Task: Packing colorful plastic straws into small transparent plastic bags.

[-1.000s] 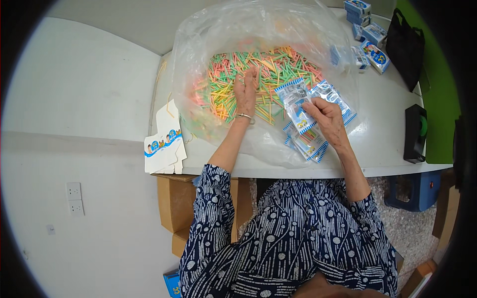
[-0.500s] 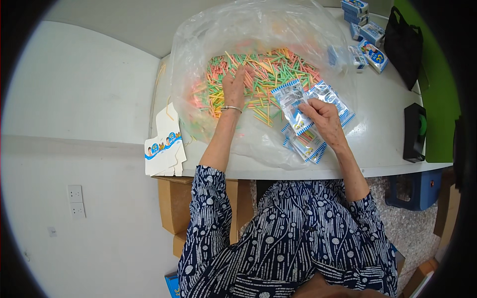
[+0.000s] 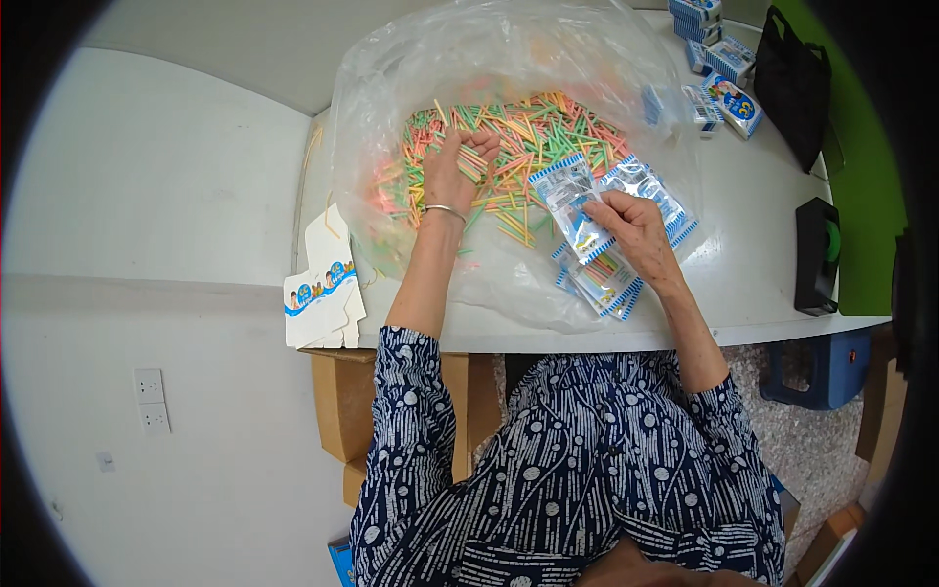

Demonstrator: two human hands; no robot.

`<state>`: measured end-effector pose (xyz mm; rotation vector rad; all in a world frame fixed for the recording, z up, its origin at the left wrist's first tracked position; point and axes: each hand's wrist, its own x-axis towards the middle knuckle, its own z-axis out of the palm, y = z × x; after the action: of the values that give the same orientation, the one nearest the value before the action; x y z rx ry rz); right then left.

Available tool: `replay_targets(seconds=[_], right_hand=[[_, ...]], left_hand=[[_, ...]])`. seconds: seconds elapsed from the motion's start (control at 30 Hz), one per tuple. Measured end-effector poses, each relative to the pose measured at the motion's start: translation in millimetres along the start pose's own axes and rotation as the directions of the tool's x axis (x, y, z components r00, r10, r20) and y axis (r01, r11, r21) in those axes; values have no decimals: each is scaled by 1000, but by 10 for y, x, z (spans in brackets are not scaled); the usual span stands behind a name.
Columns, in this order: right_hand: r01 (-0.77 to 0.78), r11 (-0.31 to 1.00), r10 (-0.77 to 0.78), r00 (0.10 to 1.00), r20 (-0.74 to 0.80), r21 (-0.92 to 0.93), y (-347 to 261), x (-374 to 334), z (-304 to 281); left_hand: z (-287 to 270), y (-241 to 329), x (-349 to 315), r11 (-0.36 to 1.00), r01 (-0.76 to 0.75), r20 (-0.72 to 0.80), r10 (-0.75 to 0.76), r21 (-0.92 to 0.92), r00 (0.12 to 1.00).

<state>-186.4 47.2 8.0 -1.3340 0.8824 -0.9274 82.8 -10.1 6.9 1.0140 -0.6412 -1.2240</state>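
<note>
A heap of thin pink, green and yellow sticks [image 3: 567, 132] lies in a large clear plastic bag [image 3: 469, 59] spread across the table. My left hand [image 3: 452, 174] is over the heap's left part, palm turned up, its fingers curled round a small bundle of sticks. Between thumb and fingers, my right hand [image 3: 634, 230] pinches a blue-and-white printed clear packet [image 3: 567, 186] by its right side. Beneath and beside that hand are more such packets [image 3: 608, 286], some with coloured sticks visible inside. Whether the pinched packet contains anything, I cannot tell.
Flattened white cartons [image 3: 321, 301] lie at the table's front left corner. Small blue-and-white boxes [image 3: 729, 103] are piled at the far right beside a black bag [image 3: 790, 93]. A black tape dispenser [image 3: 814, 256] stands on the right, and a blue stool [image 3: 822, 372] below the table edge.
My left hand has rolled palm-up and shifted slightly left, showing the sticks gathered in its fingers. The right hand keeps its pinch on the packet, almost unmoved.
</note>
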Motion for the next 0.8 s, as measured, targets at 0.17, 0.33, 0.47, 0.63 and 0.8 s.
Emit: replay_targets(seconds=[0.17, 0.33, 0.47, 0.63, 0.8], right_hand=[[23, 996, -17, 997, 75, -90, -6, 50, -16], [42, 978, -4, 983, 181, -204, 28, 71, -58], [111, 983, -67, 960, 270, -149, -9, 38, -57], [20, 998, -2, 961, 277, -64, -99, -17, -41], [52, 996, -28, 947, 320, -66, -38, -17, -76]], left_hand=[[230, 61, -175, 947, 153, 64, -140, -284, 988], [514, 178, -414, 959, 109, 173, -65, -261, 983], [707, 220, -597, 955, 54, 193, 3, -291, 981], [778, 168, -751, 979, -51, 234, 98, -200, 967], [913, 185, -939, 991, -63, 190, 85, -119, 978]])
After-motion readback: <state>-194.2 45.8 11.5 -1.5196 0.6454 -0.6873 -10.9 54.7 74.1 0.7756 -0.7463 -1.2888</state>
